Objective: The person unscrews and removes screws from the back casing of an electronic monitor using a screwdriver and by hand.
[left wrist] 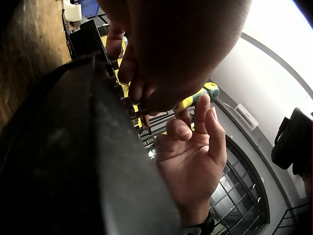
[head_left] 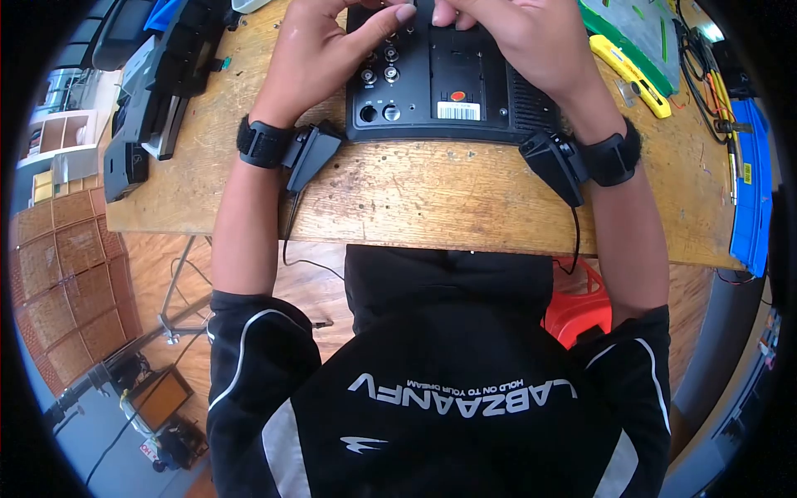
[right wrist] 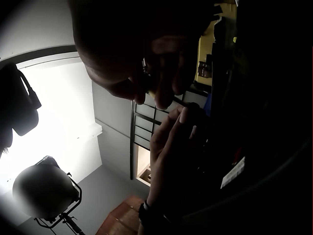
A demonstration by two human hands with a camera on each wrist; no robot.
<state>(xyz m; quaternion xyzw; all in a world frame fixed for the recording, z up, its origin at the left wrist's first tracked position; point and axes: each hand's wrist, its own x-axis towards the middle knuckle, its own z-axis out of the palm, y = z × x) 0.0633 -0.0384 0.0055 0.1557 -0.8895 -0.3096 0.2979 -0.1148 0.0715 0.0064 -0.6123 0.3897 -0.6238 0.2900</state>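
Note:
A black electronic device point(head_left: 398, 124) with round metal sockets point(head_left: 391, 74), a barcode label and a red-orange sticker lies on the wooden table. Over its far part my two hands come together, partly cut off by the head view's top edge. My right hand point(head_left: 535, 37) grips a screwdriver with a yellow and green handle point(left wrist: 210, 90); its thin shaft point(right wrist: 179, 101) points towards the left fingertips. My left hand point(head_left: 320, 50) is beside the sockets, thumb stretched towards the right fingers. In the right wrist view the left fingertips point(right wrist: 183, 115) meet the shaft's end; I cannot tell whether they pinch it.
A yellow utility knife point(head_left: 631, 75) and a green board point(head_left: 635, 37) lie right of the device. Blue trays point(head_left: 750, 191) and cables line the right edge. Black equipment point(head_left: 158, 91) stands at the table's left. Below the table's front edge is a red stool point(head_left: 581, 303).

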